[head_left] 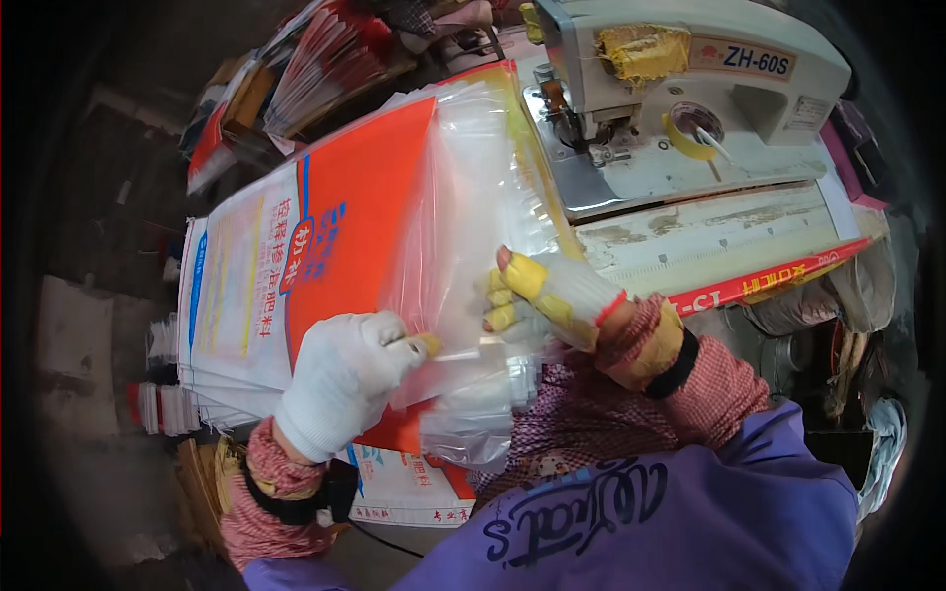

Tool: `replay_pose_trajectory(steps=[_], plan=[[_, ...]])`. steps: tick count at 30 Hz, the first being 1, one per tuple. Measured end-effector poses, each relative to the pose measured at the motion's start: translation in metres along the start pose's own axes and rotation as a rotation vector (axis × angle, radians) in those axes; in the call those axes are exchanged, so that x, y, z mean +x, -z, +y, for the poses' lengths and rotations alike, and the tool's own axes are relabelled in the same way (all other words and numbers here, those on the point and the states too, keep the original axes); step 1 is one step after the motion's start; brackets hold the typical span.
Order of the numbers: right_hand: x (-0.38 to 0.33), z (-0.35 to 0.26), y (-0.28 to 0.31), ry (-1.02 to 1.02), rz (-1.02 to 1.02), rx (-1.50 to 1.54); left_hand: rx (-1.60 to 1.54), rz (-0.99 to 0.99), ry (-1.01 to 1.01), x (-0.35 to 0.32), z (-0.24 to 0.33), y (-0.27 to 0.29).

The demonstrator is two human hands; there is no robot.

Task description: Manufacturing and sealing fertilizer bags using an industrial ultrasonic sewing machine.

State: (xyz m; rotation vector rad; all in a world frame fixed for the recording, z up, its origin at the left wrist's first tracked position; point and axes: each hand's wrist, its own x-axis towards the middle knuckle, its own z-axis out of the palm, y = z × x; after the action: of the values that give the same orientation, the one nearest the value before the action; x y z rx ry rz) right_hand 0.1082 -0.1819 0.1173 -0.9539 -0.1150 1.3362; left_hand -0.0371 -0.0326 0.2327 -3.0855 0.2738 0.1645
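A stack of orange and white printed sacks (360, 177) lies in front of me, with clear plastic liner bags (453, 227) spread over its right side. My left hand (340, 369), in a white knitted glove, closes its taped fingertips on the near part of the clear plastic. Above the liners, to the right, is my right hand (547, 295). Yellow tape wraps its fingers, the thumb points up, and the fingers stand apart with nothing visible in them. Whether it touches the plastic, I cannot tell.
A white industrial sewing machine (631, 89) stands at the far right, with a tape roll (695, 131) on its bed. A red printed strip (778, 281) edges the worktable. Bundled red and white sacks (330, 69) are piled at the far left. My purple apron (611, 522) fills the near side.
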Motion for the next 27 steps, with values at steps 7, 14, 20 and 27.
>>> replay_pose_trajectory(steps=[7, 14, 20, 27], plan=[[0.045, 0.004, -0.006, 0.237, 0.073, -0.331, -0.247, -0.348, -0.14, 0.023, -0.025, 0.013], [0.061, -0.01, -0.036, 0.44, 0.282, -0.797, -1.203, 0.135, 0.484, 0.05, -0.049, -0.064], [0.046, -0.029, 0.01, 0.337, 0.413, -1.63, -1.267, 0.988, 0.394, -0.011, -0.105, 0.015], [0.047, -0.004, -0.065, 1.018, -0.175, -1.404, -1.181, 0.713, 0.549, -0.001, -0.034, -0.002]])
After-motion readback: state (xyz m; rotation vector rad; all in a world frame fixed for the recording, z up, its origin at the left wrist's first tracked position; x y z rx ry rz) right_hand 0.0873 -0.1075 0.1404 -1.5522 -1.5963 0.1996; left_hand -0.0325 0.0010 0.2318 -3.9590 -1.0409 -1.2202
